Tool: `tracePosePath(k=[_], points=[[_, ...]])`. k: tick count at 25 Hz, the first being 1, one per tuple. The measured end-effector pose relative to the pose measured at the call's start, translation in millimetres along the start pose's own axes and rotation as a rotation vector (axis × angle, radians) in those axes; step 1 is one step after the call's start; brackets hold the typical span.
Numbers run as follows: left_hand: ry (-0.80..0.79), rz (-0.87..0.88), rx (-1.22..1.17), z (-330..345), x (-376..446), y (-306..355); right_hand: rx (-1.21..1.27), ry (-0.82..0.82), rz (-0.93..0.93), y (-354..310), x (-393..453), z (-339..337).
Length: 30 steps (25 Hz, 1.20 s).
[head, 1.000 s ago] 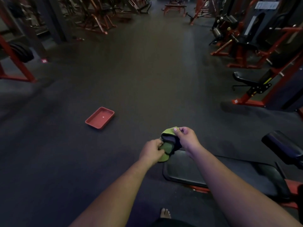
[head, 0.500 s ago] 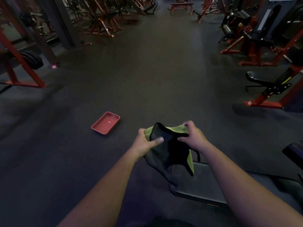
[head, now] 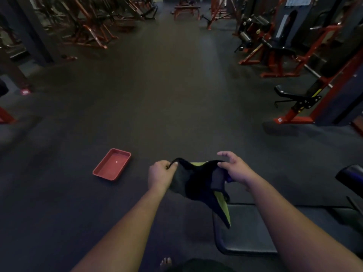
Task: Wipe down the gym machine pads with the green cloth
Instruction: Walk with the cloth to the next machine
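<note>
While stretched between both hands, green cloth (head: 196, 181) held in the air above the near edge of a black machine pad (head: 249, 230), dark side toward the camera, green showing along the top edge and on a corner hanging down at the lower right. Left hand (head: 160, 176) gripping the cloth's left upper edge, fingers curled over the hem, thumb tip on the fabric. Right hand (head: 233, 169) pinching the right upper edge between thumb and a finger, other fingers lifted and spread loosely above; grip on both sides thus closed on the cloth. Hanging corner overlapping the pad in view, contact impossible to tell. Both forearms bare, reaching in from the bottom of the frame.

Red tray (head: 112, 164) lying on the dark floor (head: 176, 95) to the left of the left hand, well apart from the cloth, a small white speck inside it. Bare toes (head: 166, 263) at the bottom edge, beside dark clothing. Another rounded black pad (head: 349, 173) at the right edge, near the right forearm. Farther off on the right, red-framed machines with black seats (head: 288, 93); more red frames (head: 88, 34) along the far left and a red bench (head: 186, 11) at the far end of the aisle. Dim lighting, far details blurred.
</note>
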<state>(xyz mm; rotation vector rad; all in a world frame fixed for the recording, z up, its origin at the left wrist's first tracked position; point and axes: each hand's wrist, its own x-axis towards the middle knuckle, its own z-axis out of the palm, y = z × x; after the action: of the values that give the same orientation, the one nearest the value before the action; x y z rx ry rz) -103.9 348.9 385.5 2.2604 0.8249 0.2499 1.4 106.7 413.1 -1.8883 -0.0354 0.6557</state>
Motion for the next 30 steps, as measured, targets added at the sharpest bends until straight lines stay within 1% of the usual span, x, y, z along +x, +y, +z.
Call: tracePosePath(k=[2,4,5,8,10,12,13,14,16,17,19,21,22,24,26,27,28,30], points=[[-0.122,0.058,-0.125,7,12,10,0.158,-0.016,-0.024,-14,4,30],[-0.243,0.136,-0.231,14,22,16,0.248,0.026,-0.046,-26,13,60],[-0.287,0.189,-0.245,15,24,17,0.268,0.062,-0.053,-31,16,71],[-0.391,0.295,-0.202,9,35,18,0.298,0.192,-0.053,-43,24,93],[-0.417,0.347,-0.129,3,41,19,0.304,0.187,-0.059,-51,24,98],[-0.355,0.415,0.004,-1,50,22,0.258,0.141,-0.063,-55,26,98],[-0.321,0.453,0.076,-4,55,24,0.155,0.130,-0.074,-56,26,95],[-0.313,0.476,0.133,-8,60,26,-0.044,0.132,-0.113,-57,27,88],[-0.354,0.482,0.166,-18,73,28,-0.611,0.123,-0.222,-53,30,70],[-0.375,0.470,0.156,-22,81,28,-0.850,0.094,-0.272,-50,30,63],[-0.372,0.444,0.098,-29,94,30,-1.124,0.024,-0.329,-43,32,54],[-0.385,0.454,0.025,-32,100,32,-1.265,-0.014,-0.373,-38,33,49],[-0.417,0.465,-0.002,-34,100,33,-1.279,-0.030,-0.447,-37,32,48],[-0.470,0.478,-0.061,-38,100,37,-1.224,-0.034,-0.711,-40,31,52],[-0.427,0.490,-0.141,-43,103,42,-1.172,-0.012,-0.951,-52,29,63],[-0.401,0.493,-0.162,-46,106,45,-1.171,-0.015,-1.010,-60,28,67],[-0.386,0.496,-0.154,-49,109,47,-1.205,-0.018,-1.032,-65,27,69],[-0.384,0.499,-0.095,-55,113,46,-1.393,0.022,-0.966,-68,28,61]])
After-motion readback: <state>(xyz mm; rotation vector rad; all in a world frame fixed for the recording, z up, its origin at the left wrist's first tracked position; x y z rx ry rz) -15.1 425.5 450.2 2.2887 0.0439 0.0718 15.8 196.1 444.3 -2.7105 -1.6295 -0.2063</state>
